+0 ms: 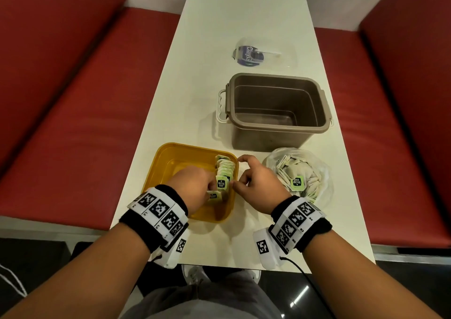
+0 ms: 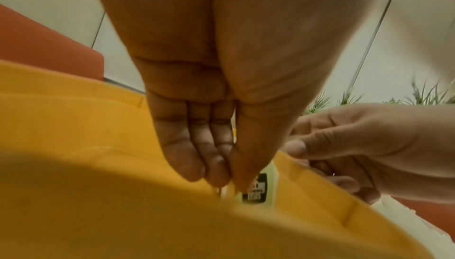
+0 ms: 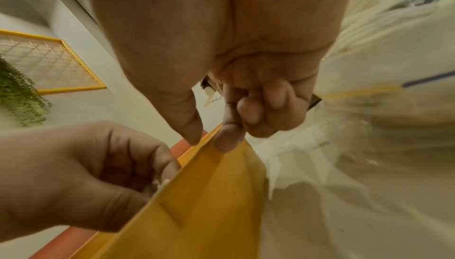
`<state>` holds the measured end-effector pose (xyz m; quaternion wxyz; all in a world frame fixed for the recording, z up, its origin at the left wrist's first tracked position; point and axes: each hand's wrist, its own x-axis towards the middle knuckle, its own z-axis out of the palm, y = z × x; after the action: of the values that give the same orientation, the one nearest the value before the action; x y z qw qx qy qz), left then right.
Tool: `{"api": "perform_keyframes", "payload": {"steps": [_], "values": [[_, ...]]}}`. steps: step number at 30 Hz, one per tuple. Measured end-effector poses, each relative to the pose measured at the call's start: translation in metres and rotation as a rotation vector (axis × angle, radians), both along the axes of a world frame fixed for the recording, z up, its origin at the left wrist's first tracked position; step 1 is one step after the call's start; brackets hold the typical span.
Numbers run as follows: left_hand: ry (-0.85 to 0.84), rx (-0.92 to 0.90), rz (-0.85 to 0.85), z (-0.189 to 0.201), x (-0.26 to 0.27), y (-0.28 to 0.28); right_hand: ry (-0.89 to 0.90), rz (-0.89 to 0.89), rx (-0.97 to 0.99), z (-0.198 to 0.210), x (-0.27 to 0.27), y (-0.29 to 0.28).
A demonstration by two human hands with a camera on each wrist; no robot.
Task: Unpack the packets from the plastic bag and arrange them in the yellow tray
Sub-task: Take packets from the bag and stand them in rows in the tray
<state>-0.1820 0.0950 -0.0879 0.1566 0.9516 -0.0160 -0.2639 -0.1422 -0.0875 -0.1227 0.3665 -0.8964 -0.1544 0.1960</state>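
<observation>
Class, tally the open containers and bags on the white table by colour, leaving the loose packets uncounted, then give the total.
Yellow: 1, the tray
Brown: 1, the bin
Clear: 2, the plastic bag of packets and the flat bag at the far end
Total: 4

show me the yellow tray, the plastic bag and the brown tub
yellow tray [image 1: 168, 158]: head view, bare inner wall at far left.
plastic bag [image 1: 323, 172]: head view, clear right edge.
brown tub [image 1: 273, 138]: head view, near outer wall.

Glossy plastic yellow tray [image 1: 170, 157]; crinkly clear plastic bag [image 1: 322, 172].
</observation>
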Motion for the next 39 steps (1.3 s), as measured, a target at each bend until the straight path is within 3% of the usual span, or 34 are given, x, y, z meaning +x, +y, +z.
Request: {"api": "perform_keyframes", "payload": {"steps": [3,10,16,23,34,39], "values": [[-0.014,-0.029,0.041,-0.012,-0.001,-0.005,0.033,0.016,-0.021,-0.004,-0.003,0.001],[-0.102,-0.218,0.328,-0.038,-0.002,-0.009,0.121,0.022,0.024,-0.001,-0.007,0.003],[0.006,-0.001,0.267,-0.049,-0.002,-0.016,0.158,0.028,0.040,0.003,-0.008,0.004],[-0.048,-0.006,0.233,-0.049,0.006,-0.023,0.156,0.034,0.030,0.000,-0.007,0.003],[0.016,0.005,0.171,-0.047,0.008,-0.028,0.160,0.059,0.021,0.003,-0.007,0.004],[-0.030,0.099,0.220,-0.018,0.011,-0.023,0.102,0.055,0.006,0.016,-0.003,-0.011]]}}
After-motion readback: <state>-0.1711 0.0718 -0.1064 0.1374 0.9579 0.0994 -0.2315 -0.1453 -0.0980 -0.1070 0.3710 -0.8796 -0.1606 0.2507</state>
